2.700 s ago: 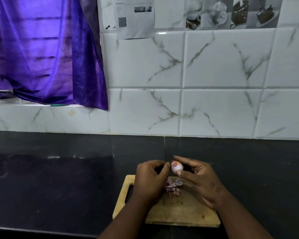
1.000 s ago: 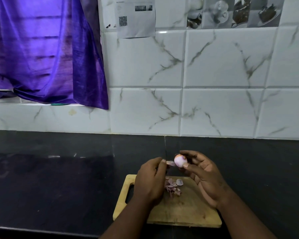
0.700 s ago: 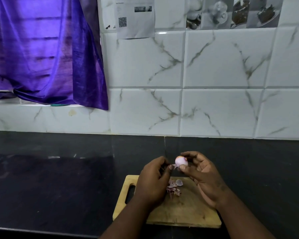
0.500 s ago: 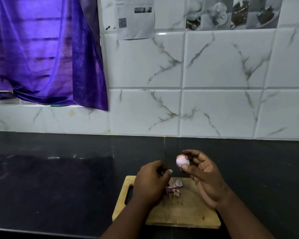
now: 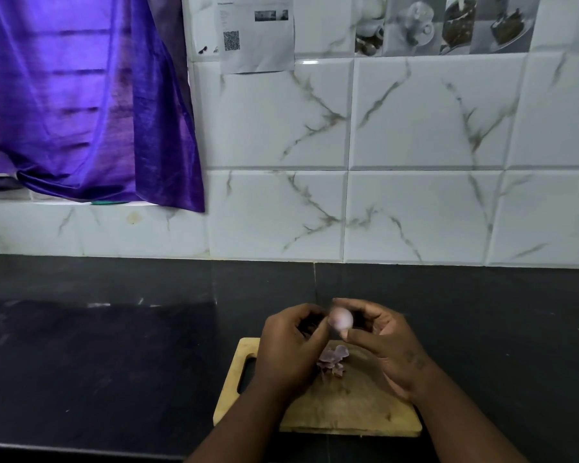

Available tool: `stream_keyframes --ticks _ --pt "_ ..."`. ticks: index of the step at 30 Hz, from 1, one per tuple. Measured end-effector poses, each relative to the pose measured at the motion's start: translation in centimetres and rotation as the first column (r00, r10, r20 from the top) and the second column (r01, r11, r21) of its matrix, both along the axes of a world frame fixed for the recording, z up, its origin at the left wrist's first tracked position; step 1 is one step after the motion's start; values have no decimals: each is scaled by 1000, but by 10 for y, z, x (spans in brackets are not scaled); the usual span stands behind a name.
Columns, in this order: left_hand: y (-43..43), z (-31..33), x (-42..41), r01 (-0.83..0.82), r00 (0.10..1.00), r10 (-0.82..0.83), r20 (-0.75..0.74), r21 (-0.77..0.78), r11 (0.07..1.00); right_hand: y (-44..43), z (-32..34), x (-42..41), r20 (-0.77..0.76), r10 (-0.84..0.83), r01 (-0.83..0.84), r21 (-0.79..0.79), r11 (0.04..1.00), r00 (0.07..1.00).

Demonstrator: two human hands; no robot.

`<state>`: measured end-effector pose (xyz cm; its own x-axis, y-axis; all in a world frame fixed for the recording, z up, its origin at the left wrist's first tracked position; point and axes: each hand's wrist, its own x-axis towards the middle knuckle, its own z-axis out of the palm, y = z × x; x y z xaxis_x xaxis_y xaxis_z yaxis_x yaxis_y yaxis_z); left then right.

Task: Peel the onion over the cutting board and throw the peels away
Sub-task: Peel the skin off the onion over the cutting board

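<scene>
Between both hands [image 5: 340, 339], onion [image 5: 341, 318]

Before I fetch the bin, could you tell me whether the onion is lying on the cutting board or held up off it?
Held up: the onion sits between the fingertips of the left hand and right hand, above the cutting board.
</scene>
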<state>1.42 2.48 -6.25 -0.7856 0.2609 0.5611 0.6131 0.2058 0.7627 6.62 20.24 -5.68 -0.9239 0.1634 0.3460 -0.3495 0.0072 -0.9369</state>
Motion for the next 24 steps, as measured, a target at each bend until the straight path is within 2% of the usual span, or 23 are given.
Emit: stream_keyframes --ticks 16,24 --pt "-1 -1 -4 -25 999 24 33 21 999 1 -2 -3 -8 26 -26 8 1000 1000" --pt "-1 2 -1 17 996 -23 82 69 997 1 -2 -4 -3 30 -30 -6 1000 1000"
